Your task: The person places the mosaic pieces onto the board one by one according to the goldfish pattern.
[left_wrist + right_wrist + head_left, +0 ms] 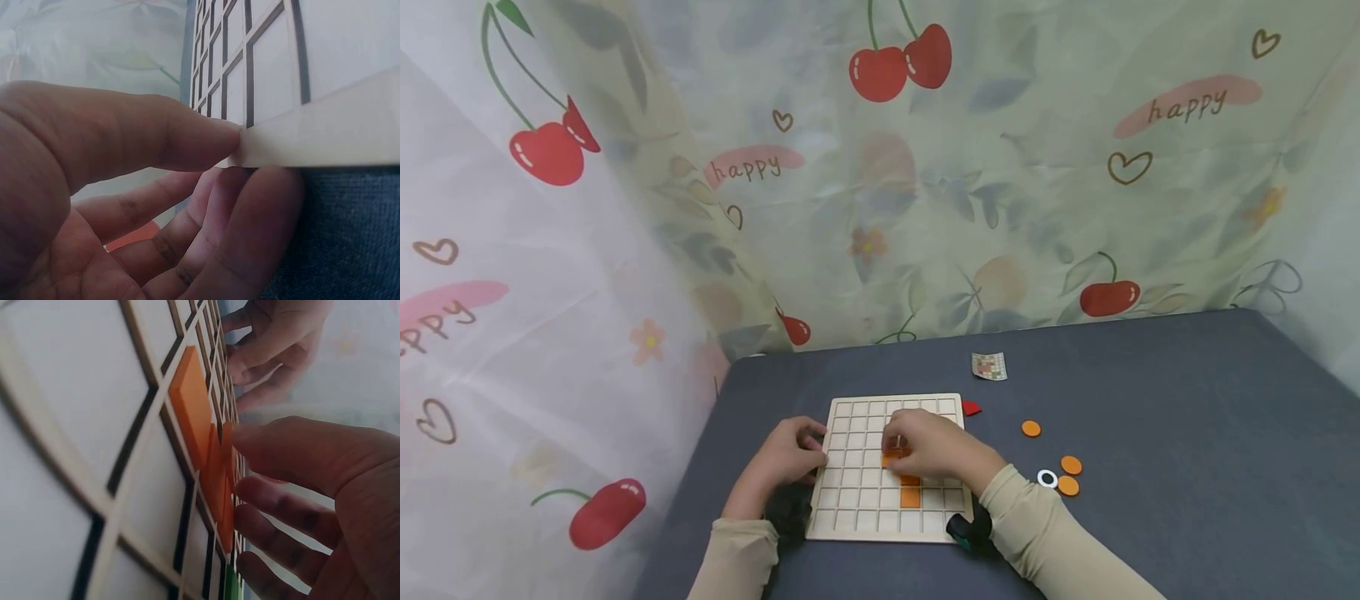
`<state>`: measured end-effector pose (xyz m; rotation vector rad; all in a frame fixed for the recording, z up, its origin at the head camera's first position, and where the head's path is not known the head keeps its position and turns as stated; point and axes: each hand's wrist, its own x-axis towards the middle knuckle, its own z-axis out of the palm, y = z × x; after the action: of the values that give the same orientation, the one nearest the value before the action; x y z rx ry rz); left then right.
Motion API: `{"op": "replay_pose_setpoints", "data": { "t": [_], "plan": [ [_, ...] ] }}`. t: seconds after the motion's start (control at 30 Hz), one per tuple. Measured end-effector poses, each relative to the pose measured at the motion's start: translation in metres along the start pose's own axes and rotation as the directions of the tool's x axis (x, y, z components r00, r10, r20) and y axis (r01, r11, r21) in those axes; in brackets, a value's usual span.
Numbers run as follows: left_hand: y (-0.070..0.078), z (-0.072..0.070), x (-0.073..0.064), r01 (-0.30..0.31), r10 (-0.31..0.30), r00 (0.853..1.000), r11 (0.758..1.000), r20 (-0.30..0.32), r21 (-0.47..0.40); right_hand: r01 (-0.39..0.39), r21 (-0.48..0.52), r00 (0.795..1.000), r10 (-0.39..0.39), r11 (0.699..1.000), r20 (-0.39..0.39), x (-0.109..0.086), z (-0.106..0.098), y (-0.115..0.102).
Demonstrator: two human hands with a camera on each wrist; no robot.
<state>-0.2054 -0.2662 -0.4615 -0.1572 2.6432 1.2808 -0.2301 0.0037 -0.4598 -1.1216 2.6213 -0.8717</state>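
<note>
A pale wooden grid board (853, 497) lies on the dark table. At its left edge, my left hand (793, 454) pinches the rim, the thumb (200, 144) on the border and fingers curled below it. My right hand (928, 443) is over the middle of the board and pinches an orange tile (228, 450), partly hidden by the fingers. Just beside it, another orange tile (190, 403) sits in the grid. Below the hand in the head view, an orange square (910, 497) fills a cell. A bit of a green piece (232, 584) shows past the orange ones.
To the board's right lie several orange discs (1031, 428) and a white ring (1047, 479). A red piece (972, 408) is by the upper right edge, and a small patterned card (989, 367) farther back. A dark object (967, 532) overlaps the lower right corner.
</note>
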Motion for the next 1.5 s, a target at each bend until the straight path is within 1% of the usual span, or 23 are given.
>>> {"op": "replay_pose_setpoints", "data": {
  "t": [0.1, 0.27, 0.5, 0.67, 0.77, 0.9, 1.0, 1.1, 1.2, 1.3, 1.5],
  "plan": [
    [0.0, 0.0, 0.0, 0.001, -0.001, 1.0, 1.0, 0.0, 0.0, -0.013, 0.005, 1.0, 0.013, 1.0, 0.009, 0.0, 0.001, 0.002],
    [0.001, -0.001, 0.0, 0.004, -0.004, 1.0, 1.0, -0.002, -0.002, -0.003, 0.011, 1.0, 0.003, 1.0, 0.008, 0.0, 0.0, 0.003],
    [0.0, 0.0, 0.0, 0.001, -0.001, 1.0, 1.0, 0.0, -0.013, -0.011, 0.005, 1.0, 0.011, 1.0, 0.01, 0.002, -0.001, 0.004],
    [0.0, 0.001, 0.0, 0.002, -0.002, 1.0, 1.0, -0.002, -0.008, 0.009, 0.027, 1.0, -0.009, 1.0, 0.004, -0.004, -0.01, 0.004],
    [0.001, 0.001, 0.0, 0.005, -0.005, 1.0, 1.0, 0.0, 0.002, 0.006, 0.071, 1.0, -0.007, 0.997, 0.006, -0.013, -0.022, 0.009],
    [0.002, 0.0, 0.0, 0.007, -0.007, 1.0, 1.0, -0.001, 0.013, 0.011, 0.124, 1.0, -0.012, 0.992, 0.01, -0.031, -0.039, 0.018],
    [0.003, -0.001, 0.0, 0.012, -0.012, 1.0, 1.0, -0.003, 0.014, 0.013, 0.123, 1.0, -0.014, 0.992, 0.01, -0.046, -0.049, 0.026],
    [0.002, -0.002, -0.001, 0.012, -0.012, 1.0, 1.0, -0.004, 0.017, -0.002, 0.106, 1.0, 0.0, 0.994, 0.016, -0.061, -0.056, 0.032],
    [0.002, -0.002, -0.001, 0.011, -0.011, 1.0, 1.0, -0.004, 0.016, -0.024, 0.096, 0.999, 0.021, 0.995, 0.027, -0.076, -0.058, 0.037],
    [0.001, 0.0, 0.001, 0.014, -0.014, 1.0, 1.0, -0.004, 0.011, -0.045, 0.084, 0.999, 0.042, 0.995, 0.032, -0.088, -0.055, 0.042],
    [0.001, 0.001, 0.001, 0.02, -0.02, 1.0, 1.0, -0.013, 0.016, -0.071, 0.02, 0.997, 0.07, 0.997, 0.037, -0.103, -0.048, 0.047]
  ]
}}
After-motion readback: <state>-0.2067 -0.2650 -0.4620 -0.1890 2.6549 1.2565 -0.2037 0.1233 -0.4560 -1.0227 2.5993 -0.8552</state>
